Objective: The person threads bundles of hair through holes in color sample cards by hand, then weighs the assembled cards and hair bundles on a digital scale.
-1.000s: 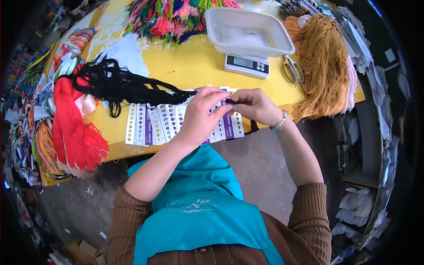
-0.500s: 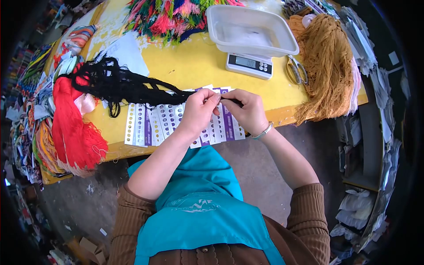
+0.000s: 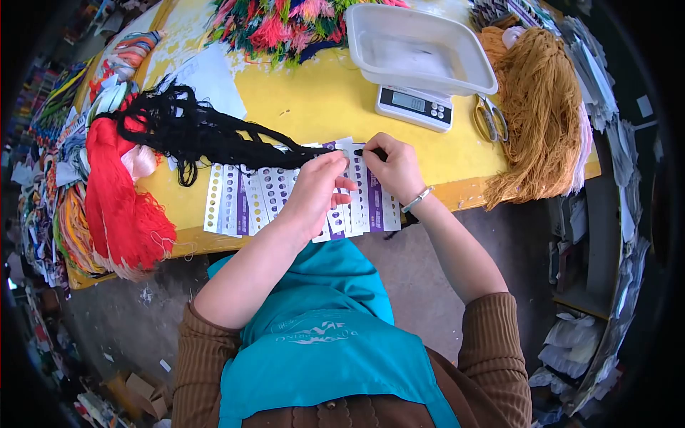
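Note:
A long bundle of black thread (image 3: pixel 228 139) stretches across the table toward my hands. My left hand (image 3: pixel 317 187) closes thumb and forefinger at its right end, while the other fingers are loosely bent. Just to the right, my right hand (image 3: pixel 397 170) pinches a short piece of black thread (image 3: pixel 380 153), much of it hidden by the fingers. A small gap separates the two hands. Beneath them, several white-and-purple cards with rows of round holes (image 3: pixel 270 189) are fanned out along the table's front edge.
A clear plastic tub (image 3: pixel 421 46) sits on a digital scale (image 3: pixel 414 107). Scissors (image 3: pixel 490 119) lie beside brown thread (image 3: pixel 542 114). Red thread (image 3: pixel 125 200) hangs over the left edge of the yellow table (image 3: pixel 307 100). Multicoloured thread (image 3: pixel 285 28) is heaped at the back.
My hands, which were together at the black thread, are now slightly apart. The right hand has moved a little up, and the left hand's lower fingers have loosened. The scale's display reading has changed.

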{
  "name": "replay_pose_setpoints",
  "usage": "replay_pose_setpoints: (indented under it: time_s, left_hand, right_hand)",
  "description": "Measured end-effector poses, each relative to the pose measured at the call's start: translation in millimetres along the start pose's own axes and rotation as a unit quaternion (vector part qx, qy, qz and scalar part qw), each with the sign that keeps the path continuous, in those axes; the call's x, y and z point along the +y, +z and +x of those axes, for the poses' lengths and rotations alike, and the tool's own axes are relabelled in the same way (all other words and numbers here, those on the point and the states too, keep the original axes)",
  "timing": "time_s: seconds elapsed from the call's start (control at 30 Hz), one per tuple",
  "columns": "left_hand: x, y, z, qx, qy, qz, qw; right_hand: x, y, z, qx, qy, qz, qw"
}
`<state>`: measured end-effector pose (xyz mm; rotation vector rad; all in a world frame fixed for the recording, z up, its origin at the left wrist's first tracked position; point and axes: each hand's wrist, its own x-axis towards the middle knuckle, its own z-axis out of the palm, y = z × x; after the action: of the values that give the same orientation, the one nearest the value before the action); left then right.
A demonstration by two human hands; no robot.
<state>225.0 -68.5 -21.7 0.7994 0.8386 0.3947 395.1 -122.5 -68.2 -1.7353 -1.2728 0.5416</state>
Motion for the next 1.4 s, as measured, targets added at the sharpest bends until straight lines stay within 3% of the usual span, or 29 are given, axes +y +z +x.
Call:
replay_pose_setpoints:
  time_s: [0.1,0.17,0.2,0.3,0.43,0.7,0.8,0.93,1.07,1.1,1.13,1.2,1.4]
  left_hand:
    - [-1,2,11,0.028,0.013,0.053,0.998]
    - [-5,0,25,0.012,0.079,0.230,0.970]
    - [-10,2,30,0.039,0.120,0.252,0.960]
    - [-14,0,42,0.039,0.137,0.288,0.947]
    - [-1,8,44,0.051,0.101,0.245,0.963]
    - [9,-5,62,-0.060,-0.006,0.211,0.976]
    - [14,-1,65,-0.062,-0.021,0.246,0.967]
    - [15,0,67,-0.057,0.001,0.307,0.950]
    - [14,-2,58,-0.048,0.034,0.337,0.940]
    - [13,-4,56,-0.046,0.049,0.340,0.938]
    - [12,-5,54,-0.046,0.049,0.341,0.938]
    - [11,-8,51,-0.046,0.019,0.193,0.980]
    - [18,-7,43,-0.091,-0.015,0.078,0.993]
  right_hand:
    - [-1,-1,0,-0.006,0.016,0.007,1.000]
    - [-3,-2,-1,-0.002,0.014,0.011,1.000]
    - [-3,-2,0,0.001,0.013,0.016,1.000]
    - [-2,-2,1,0.005,0.020,0.034,0.999]
    - [3,-3,3,0.002,0.023,0.046,0.999]
    - [17,-6,12,-0.052,0.065,0.112,0.990]
    - [9,-10,12,-0.046,0.108,0.138,0.983]
    - [9,-12,15,-0.111,0.103,0.122,0.981]
    - [12,-12,13,-0.102,0.094,0.119,0.983]
    - [12,-13,13,-0.118,0.117,0.174,0.971]
    - [11,-15,13,-0.133,0.139,0.228,0.954]
    - [5,-19,12,-0.132,0.146,0.247,0.949]
    - [-1,-20,10,-0.126,0.151,0.274,0.942]
